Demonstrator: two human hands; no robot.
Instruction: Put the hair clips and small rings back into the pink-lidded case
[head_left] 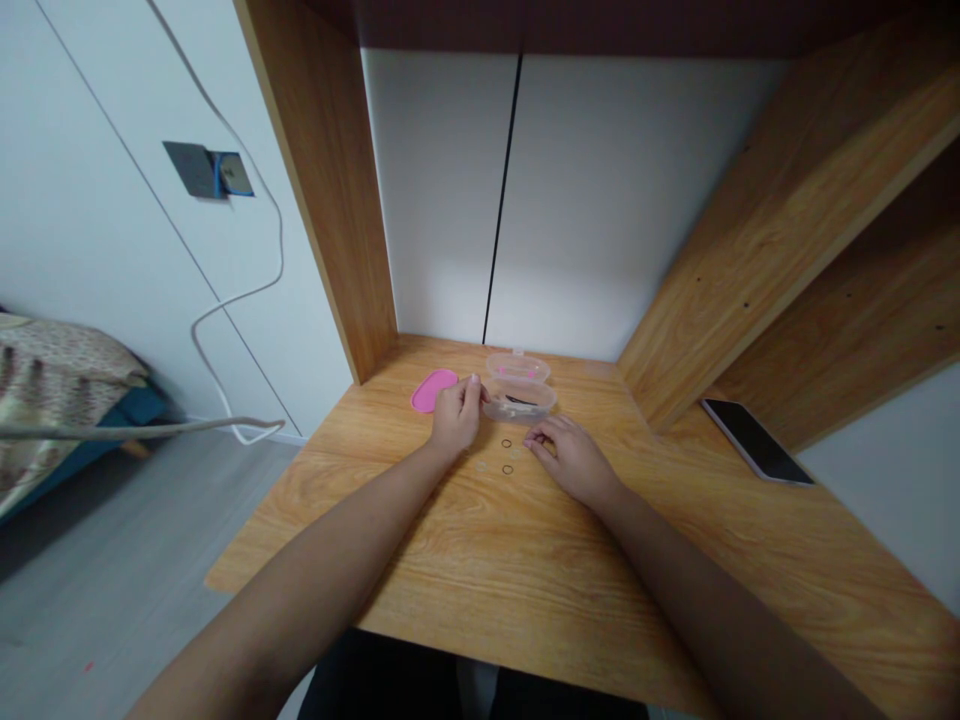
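Two bare hands rest on the wooden desk [570, 570], near its back. The left hand [455, 413] is curled, its fingertips touching the left end of a small clear plastic case [519, 398]; whether it actually grips the case cannot be determined. The case stands open, its lid [517, 366] tilted back, with something dark inside. The right hand [571, 457] lies palm down just right of the case, fingers loosely bent and pressed together at the tips; whether they pinch anything is too small to tell.

Between the two hands, small dark rings [508, 456] lie loose on the desk surface. A pink oval object [433, 389] lies flat just left of the left hand. A dark smartphone [756, 440] lies face up well to the right, beside the angled wooden side panel [787, 210]. A white cable [225, 300] hangs along the wall at left.
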